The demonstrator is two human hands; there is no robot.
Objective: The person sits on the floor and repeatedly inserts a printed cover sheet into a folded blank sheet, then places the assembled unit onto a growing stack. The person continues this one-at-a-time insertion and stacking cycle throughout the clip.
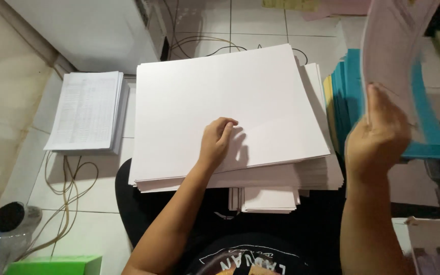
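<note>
A thick stack of large white sheets (230,97) lies in front of me on a black surface. My left hand (217,140) rests on its top sheet near the front edge, fingers curled and holding nothing. My right hand (380,135) is raised at the right, gripping a curved pale pink sheet (390,46) that lifts up toward the top edge of the view. A smaller white stack (268,199) sticks out from under the big one at the front.
A printed white paper stack (87,112) lies on the tiled floor at the left. Teal and yellow sheet stacks (345,97) sit to the right. Cables (70,188) run over the floor; a green box (57,266) and a plastic bottle (6,229) are at the lower left.
</note>
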